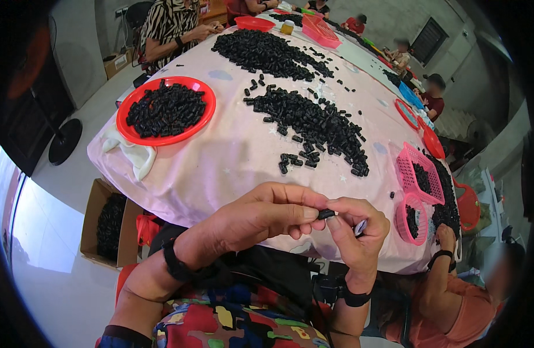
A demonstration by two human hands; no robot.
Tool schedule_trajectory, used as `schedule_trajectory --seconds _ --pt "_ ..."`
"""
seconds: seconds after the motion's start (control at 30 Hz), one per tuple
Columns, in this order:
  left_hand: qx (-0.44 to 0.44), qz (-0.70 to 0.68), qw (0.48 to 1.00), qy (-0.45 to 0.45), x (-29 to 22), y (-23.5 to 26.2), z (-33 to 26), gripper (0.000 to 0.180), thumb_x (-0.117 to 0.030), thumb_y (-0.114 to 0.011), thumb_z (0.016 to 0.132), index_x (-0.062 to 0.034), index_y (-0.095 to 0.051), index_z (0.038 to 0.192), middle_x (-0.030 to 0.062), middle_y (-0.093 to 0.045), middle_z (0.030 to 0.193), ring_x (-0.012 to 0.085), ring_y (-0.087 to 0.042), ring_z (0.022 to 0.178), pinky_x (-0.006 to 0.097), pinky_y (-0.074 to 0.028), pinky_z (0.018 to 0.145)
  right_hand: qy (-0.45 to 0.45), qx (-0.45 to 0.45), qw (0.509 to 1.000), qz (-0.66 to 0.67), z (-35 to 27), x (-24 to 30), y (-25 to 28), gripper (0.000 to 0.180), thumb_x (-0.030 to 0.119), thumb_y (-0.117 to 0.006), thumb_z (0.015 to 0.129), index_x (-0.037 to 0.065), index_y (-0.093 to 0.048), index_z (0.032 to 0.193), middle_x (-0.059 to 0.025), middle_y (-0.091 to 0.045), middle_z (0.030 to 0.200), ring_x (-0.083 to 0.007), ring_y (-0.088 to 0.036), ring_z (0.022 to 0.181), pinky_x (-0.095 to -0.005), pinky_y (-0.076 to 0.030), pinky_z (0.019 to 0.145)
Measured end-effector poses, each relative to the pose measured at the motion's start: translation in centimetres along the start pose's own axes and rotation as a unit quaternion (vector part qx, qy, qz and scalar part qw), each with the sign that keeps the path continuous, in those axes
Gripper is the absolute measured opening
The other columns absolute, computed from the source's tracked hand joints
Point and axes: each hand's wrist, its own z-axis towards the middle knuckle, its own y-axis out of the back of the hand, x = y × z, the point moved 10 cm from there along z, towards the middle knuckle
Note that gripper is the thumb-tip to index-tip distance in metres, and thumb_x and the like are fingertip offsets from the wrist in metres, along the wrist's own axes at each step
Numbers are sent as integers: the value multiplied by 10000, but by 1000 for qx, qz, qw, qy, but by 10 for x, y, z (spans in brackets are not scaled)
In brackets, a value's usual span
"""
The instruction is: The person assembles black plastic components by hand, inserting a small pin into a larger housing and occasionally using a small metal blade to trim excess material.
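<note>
My left hand (261, 211) and right hand (354, 232) meet over the table's near edge (220, 191), fingertips clamped together on a small black piece (326, 214). It could slip into my lap, since little of it is gripped. Its long axis runs left-right.

A red round tray (165, 110) heaped with black pieces sits near the left edge of the pink-covered table (232, 156). 2 pink baskets (419, 174) stand at its right edge. A cardboard box (107, 223) of black pieces rests on the floor below the table's left corner.
</note>
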Motion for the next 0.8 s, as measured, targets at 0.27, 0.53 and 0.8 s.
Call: schedule_trajectory --seconds 0.27,0.53,0.8 --pt "10 -29 999 25 7 1 2 316 -155 -592 924 14 -582 1191 87 -652 985 86 -597 800 219 -483 713 7 -1 1000 16 -1 1 -3 230 -23 -666 780 17 -666 1006 -18 -633 687 -21 -478 514 -170 -366 470" --pt "-39 -32 999 11 0 5 1 363 -126 -599 903 58 -555 1213 95 -640 963 136 -606 846 257 -480 778 -1 -58 986 -154 -3 10 7 286 231 -805 729 39 -605 797 -21 -592 604 -77 -544 477 -207 -406 437" --pt "-50 -28 998 18 5 7 2 287 -86 -605 882 34 -587 1143 120 -650 1057 174 -636 987 283 -494 889 46 -16 949 -312 2 14 -14 567 541 -787 663 43 -520 705 -44 -543 538 -89 -506 458 -230 -395 433"
